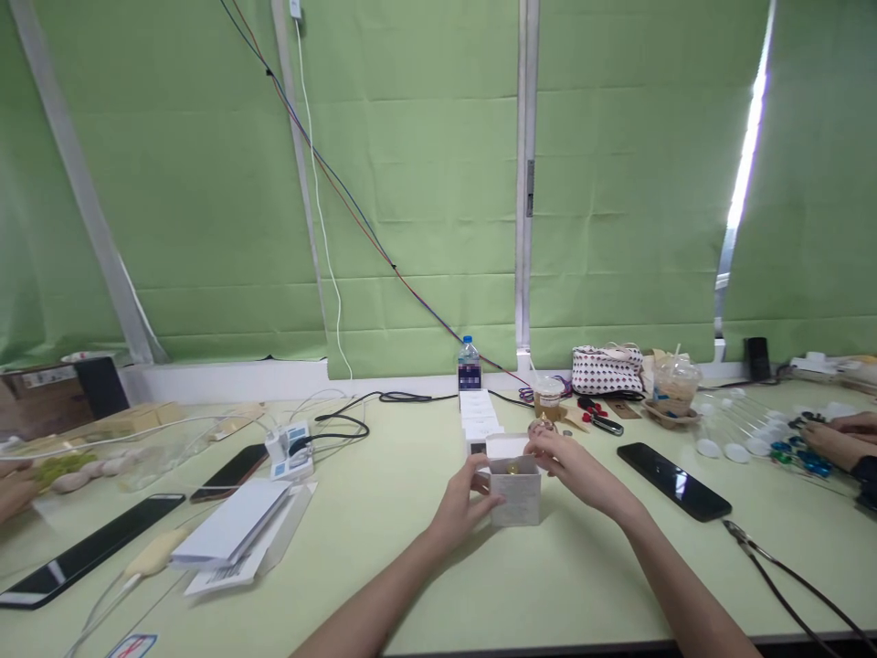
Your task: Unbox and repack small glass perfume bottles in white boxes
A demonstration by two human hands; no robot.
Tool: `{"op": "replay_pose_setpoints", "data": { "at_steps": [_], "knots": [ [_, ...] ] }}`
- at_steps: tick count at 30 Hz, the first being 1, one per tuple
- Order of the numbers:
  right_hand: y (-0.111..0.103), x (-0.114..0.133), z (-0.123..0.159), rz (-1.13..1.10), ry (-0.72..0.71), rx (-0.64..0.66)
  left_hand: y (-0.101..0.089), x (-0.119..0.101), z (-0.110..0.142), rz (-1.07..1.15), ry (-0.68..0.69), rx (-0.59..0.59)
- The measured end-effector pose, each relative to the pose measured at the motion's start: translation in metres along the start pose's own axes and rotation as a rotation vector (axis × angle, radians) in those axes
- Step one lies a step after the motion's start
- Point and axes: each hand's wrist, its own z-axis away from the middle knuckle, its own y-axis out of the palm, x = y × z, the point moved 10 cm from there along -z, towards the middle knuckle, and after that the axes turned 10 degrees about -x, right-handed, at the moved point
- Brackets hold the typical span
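A small white cardboard box with its lid raised stands before me. Inside its mouth a gold-coloured round piece shows; the rest of it is hidden by the box walls. My left hand grips the box from the left, thumb on the front face. At the box's upper right edge, my right hand has bent fingers closed by the raised lid. Just behind those fingers a rounded, shiny item is partly covered; whether the right hand touches it I cannot tell.
Behind the box runs a row of white boxes, then a water bottle. A black phone and pliers lie right. Left are folded white papers, a power strip and a tablet. Other people's hands work at both sides.
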Motion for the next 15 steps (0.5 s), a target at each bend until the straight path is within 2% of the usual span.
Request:
{"op": "replay_pose_setpoints", "data": {
  "at_steps": [9,15],
  "knots": [
    [0.012,0.006,0.011,-0.055,-0.050,0.205,0.001,0.004,0.002,-0.105,0.022,0.021],
    [0.009,0.013,0.019,-0.040,-0.052,0.261,0.002,-0.001,0.001,-0.130,0.073,0.027]
  ]
}}
